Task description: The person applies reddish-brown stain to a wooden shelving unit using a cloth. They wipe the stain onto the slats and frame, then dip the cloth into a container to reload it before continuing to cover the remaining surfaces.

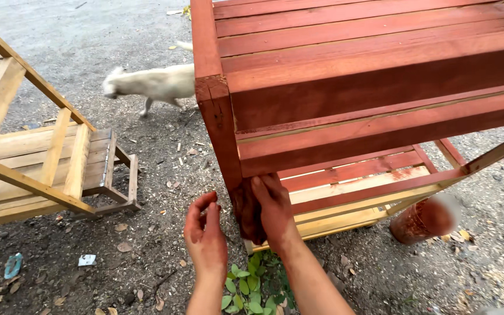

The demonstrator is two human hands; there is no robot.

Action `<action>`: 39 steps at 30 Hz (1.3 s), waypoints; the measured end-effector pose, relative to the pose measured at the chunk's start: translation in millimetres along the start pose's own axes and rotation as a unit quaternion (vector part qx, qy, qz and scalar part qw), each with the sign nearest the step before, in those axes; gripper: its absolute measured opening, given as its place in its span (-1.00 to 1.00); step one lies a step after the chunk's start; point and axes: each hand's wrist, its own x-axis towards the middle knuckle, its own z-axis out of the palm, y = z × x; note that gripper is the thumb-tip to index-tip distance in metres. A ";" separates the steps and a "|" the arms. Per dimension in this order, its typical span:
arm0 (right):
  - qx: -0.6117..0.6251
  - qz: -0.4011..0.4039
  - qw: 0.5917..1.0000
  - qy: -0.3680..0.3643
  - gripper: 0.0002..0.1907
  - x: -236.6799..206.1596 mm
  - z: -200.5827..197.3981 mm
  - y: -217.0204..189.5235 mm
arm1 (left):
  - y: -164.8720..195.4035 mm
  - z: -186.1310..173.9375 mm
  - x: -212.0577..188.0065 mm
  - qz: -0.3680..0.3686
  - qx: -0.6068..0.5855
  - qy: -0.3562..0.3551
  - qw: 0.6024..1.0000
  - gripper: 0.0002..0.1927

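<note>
The right hand [272, 207], smeared red-brown, presses a dark stain-soaked rag [247, 211] against the near left leg [224, 137] of a red-stained wooden slatted rack [368, 76], low down where the leg nears the ground; its fingers wrap over the cloth, grasping it against the wood. The left hand [205, 236], equally stained, hangs released and empty just left of the leg, fingers loosely curled, touching nothing. The likely trouble is wet stain: the rag could drip onto the gravel ground [147, 192] or the small green plant [252, 286] just below the wrists, and a sleeve or forearm brushing the freshly coloured rails would smear them. The lower slats [345, 201] on the right are only partly coloured, with bare pale wood showing, so a careless wipe may leave blotches. A rusty-red can [424, 219], blurred, lies to the right near the rack's base and could be kicked. A white dog [153, 84] walks by on the far left and might brush the wet wood. The unstained wooden rack [42, 157] stands well apart to the left, leaving open gravel between
</note>
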 end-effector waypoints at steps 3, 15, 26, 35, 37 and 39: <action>-0.051 0.041 0.997 0.033 -0.75 -0.5 3.6 -8.8 | -0.7 -1.5 -2.7 -0.014 -0.044 -0.012 0.999 -0.69; -0.057 0.115 0.992 0.018 -0.74 15.2 -1.4 -11.1 | -5.1 8.1 -8.9 0.028 0.022 -0.003 0.999 -0.70; 0.075 0.014 0.992 -0.099 -0.66 7.0 4.3 -22.8 | -10.2 1.8 -15.1 0.003 0.019 0.025 0.999 -0.70; -0.148 -0.023 0.989 -0.018 -0.70 -24.3 -7.2 -27.2 | 13.4 14.6 -4.0 0.026 -0.013 0.021 0.999 -0.67; -0.319 -0.112 0.938 -0.072 -0.68 -18.6 -26.8 -40.8 | 18.5 12.6 0.8 0.003 -0.011 0.010 1.000 -0.64; -0.196 0.065 0.978 0.016 -0.67 -7.4 -36.8 -50.5 | 21.3 7.7 1.5 -0.101 -0.007 -0.010 0.995 -0.57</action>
